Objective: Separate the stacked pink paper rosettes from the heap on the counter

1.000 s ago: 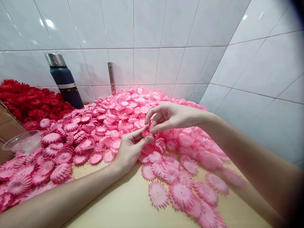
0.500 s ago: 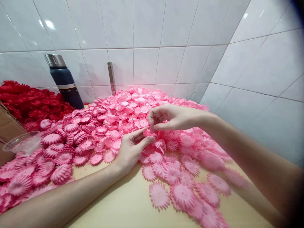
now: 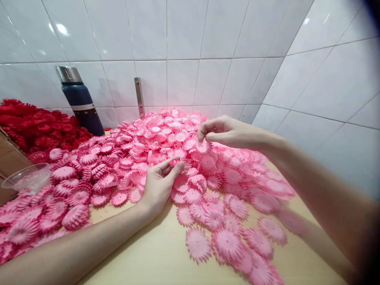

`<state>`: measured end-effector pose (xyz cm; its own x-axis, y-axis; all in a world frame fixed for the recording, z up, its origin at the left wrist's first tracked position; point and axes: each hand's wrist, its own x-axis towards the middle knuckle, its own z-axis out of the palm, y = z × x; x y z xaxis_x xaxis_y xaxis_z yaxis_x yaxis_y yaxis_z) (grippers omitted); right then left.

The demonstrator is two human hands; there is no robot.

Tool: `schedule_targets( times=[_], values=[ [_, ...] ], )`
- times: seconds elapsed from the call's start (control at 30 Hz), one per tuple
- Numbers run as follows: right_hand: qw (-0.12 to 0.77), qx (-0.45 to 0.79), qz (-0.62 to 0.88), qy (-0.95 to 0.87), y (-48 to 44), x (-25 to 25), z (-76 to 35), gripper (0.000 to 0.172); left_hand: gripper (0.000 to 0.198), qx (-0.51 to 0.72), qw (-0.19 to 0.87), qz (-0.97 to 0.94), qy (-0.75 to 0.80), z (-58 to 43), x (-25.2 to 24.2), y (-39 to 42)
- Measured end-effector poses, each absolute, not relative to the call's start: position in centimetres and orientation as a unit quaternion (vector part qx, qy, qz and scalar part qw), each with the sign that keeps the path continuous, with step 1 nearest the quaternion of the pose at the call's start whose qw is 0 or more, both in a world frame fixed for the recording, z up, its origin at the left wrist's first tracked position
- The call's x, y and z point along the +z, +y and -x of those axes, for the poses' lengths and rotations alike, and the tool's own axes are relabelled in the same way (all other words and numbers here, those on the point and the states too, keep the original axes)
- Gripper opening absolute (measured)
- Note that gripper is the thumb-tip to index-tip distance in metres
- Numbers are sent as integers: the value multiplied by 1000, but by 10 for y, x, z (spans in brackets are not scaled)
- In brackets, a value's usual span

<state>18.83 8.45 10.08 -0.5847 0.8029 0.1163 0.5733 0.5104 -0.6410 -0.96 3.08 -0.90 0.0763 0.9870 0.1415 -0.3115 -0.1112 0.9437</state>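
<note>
"What's changed?"

"The left hand (image 3: 160, 184) has dipped slightly at the front of the heap of pink scalloped discs (image 3: 162, 138), thumb and fingers narrowed; I can't tell what they hold. The right hand (image 3: 228, 130) has lifted away, pinching, seemingly, one pink disc (image 3: 203, 147) over the heap. So the fingertips are now apart."

"Around them?"

"Left of the heap: clear plastic dish (image 3: 22, 180), red frilled pile (image 3: 38, 126), navy steel-capped bottle (image 3: 80, 101). Crowded pink hides the left grip."

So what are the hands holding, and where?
The right hand seems to pinch a pink flower piece by its upper edge. What the left hand holds, I can't tell.
</note>
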Motion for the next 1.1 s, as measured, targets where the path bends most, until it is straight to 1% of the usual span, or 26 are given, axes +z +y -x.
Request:
schedule_targets(
  times=[0.07,0.17,0.33,0.4,0.53,0.63,0.7,0.8,0.87,0.97,1.03,1.1],
  values=[
    [196,273,420,-843,84,103,-189,15,24,573,561,-475,362,9,-9,30],
    [199,257,429,-843,83,102,-186,11,28,566,555,-491,361,9,-6,29],
    [271,277,376,-842,83,95,-179,15,31,537,541,-529,373,10,-2,26],
    [284,284,372,-837,83,92,-178,20,34,533,536,-535,378,10,-2,26],
    [263,285,397,-832,81,92,-176,40,44,536,545,-521,380,10,-2,26],
    [260,264,410,-834,76,93,-171,41,51,537,570,-500,370,11,-3,26],
    [271,231,408,-840,73,95,-167,38,45,541,576,-495,362,11,-3,26],
    [289,153,389,-861,71,98,-164,36,32,546,570,-503,352,10,-3,26],
    [270,144,366,-879,70,101,-163,29,28,547,564,-510,350,10,-3,26],
    [192,239,337,-890,68,104,-164,18,26,541,555,-524,353,10,-5,25],
    [146,289,330,-887,66,105,-164,19,25,536,550,-534,354,11,-6,25],
    [122,299,333,-886,65,103,-163,18,26,533,548,-539,354,12,-7,25]
  ],
)
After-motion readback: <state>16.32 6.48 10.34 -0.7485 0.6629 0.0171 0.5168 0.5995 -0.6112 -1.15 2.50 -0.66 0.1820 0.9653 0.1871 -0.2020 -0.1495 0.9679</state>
